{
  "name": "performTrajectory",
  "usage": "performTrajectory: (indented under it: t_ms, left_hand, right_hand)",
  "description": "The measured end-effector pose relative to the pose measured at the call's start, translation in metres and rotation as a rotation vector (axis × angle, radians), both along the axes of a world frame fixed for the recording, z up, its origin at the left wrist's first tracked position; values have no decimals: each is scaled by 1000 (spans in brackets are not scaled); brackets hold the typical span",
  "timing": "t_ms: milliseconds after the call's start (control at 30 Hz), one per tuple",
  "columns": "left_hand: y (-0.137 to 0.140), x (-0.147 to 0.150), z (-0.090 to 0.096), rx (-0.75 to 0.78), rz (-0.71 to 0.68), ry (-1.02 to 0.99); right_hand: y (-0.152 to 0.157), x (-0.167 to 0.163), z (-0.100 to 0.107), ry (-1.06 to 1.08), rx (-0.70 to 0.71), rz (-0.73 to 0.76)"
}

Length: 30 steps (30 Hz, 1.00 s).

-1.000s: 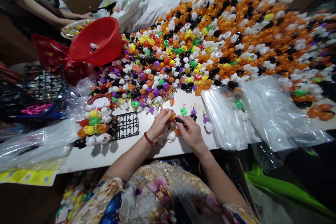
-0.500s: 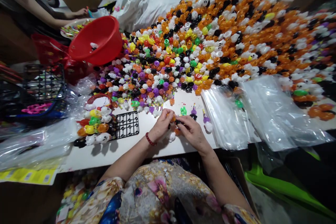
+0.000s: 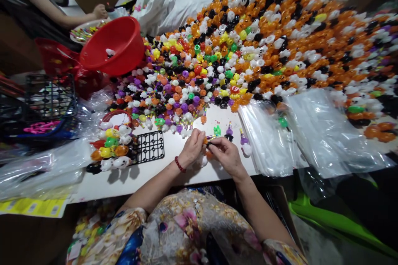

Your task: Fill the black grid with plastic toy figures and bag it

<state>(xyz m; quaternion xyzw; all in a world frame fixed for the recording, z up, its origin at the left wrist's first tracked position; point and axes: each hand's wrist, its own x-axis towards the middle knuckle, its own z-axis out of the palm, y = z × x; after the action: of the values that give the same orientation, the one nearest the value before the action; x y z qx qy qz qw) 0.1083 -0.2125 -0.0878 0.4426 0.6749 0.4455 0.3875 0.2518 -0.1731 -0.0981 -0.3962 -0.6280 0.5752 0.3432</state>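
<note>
Over the white tabletop (image 3: 174, 174), my left hand (image 3: 192, 149) pinches a small orange plastic piece (image 3: 205, 141). My right hand (image 3: 226, 155) has its thumb and fingers closed on a small black piece (image 3: 209, 143) touching the orange one; its exact shape is partly hidden. A thin, shiny multicoloured part (image 3: 211, 137) shows just beyond the fingertips. Below the hands lies a white figure (image 3: 204, 160), partly covered. Beyond them stand a green figure (image 3: 217, 131) and a purple piece (image 3: 229, 129) with black at its base. A purple-and-white piece (image 3: 246, 149) lies to the right.
A big heap of small plastic figures (image 3: 280, 49) covers the back. Clear plastic bags (image 3: 267, 145) lie right. At left are a black grid rack (image 3: 151, 147), a block of coloured figures (image 3: 112, 143) and a red basin (image 3: 115, 45). A co-worker's hand (image 3: 100, 11) is behind it.
My fingertips have shifted slightly, and the shiny multicoloured part now shows between my hands. The white figure below is more covered. The co-worker's hand has changed position and closed.
</note>
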Motion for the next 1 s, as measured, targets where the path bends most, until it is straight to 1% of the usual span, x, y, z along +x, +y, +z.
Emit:
performTrajectory:
  t_ms: [167, 233, 367, 433, 467, 533, 600, 667, 867, 933, 1000]
  left_hand:
    - [2, 4, -1, -25, -6, 11]
    - [3, 3, 0, 2, -10, -3]
    - [7, -4, 4, 34, 1, -39]
    - [7, -7, 7, 51, 21, -16]
    - [7, -7, 8, 60, 28, 2]
    - [6, -8, 8, 64, 38, 44]
    - [4, -7, 7, 49, 55, 90]
    - [3, -6, 6, 31, 75, 126]
    - [6, -3, 4, 14, 46, 120]
    - [8, -4, 5, 41, 43, 89]
    - [9, -7, 5, 78, 52, 8]
  right_hand:
    - [-2, -3, -4, -5, -1, -23]
    - [-1, -4, -4, 17, -54, -23]
    - [4, -7, -2, 59, -220, -5]
    - [5, -8, 0, 24, -246, 42]
    - [5, -8, 1, -11, -223, 70]
    - [3, -9, 3, -88, -121, 108]
    - [1, -9, 4, -146, -2, 113]
    - [0, -9, 5, -169, 72, 111]
    - [-4, -11, 6, -168, 167, 122]
    - [-4, -13, 8, -167, 180, 119]
    - [-1, -16, 11, -165, 189, 135]
